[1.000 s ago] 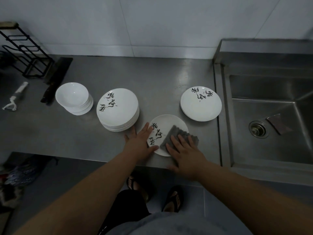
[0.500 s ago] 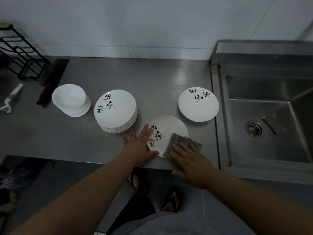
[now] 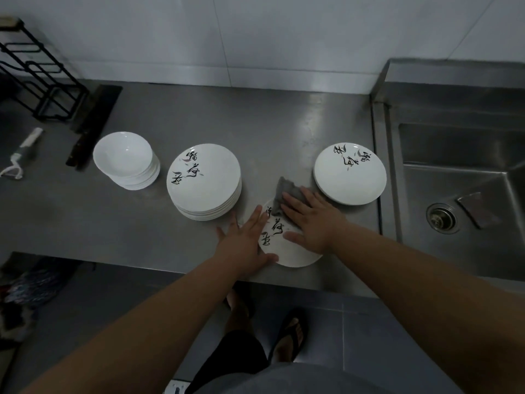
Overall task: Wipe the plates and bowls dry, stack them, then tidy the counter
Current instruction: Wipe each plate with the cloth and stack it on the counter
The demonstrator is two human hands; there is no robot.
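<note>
A white plate with black calligraphy (image 3: 287, 251) lies at the counter's front edge. My left hand (image 3: 245, 241) rests flat on its left rim with fingers spread. My right hand (image 3: 311, 220) presses a grey cloth (image 3: 287, 190) onto the plate's far side with straight fingers. Left of the hands is a tall stack of matching plates (image 3: 203, 182). Further left is a stack of plain white bowls (image 3: 126, 159). A short pile of plates (image 3: 350, 173) lies to the right, beside the sink.
A steel sink (image 3: 466, 200) with a drain fills the right side. At the far left stand a black wire rack (image 3: 37, 78), a dark cleaver (image 3: 92, 126) and a white peeler (image 3: 21, 155). The counter's front edge (image 3: 142, 267) runs just below the hands.
My right hand has slid the cloth from the plate's near right part up to its far edge. The left hand stays on the rim.
</note>
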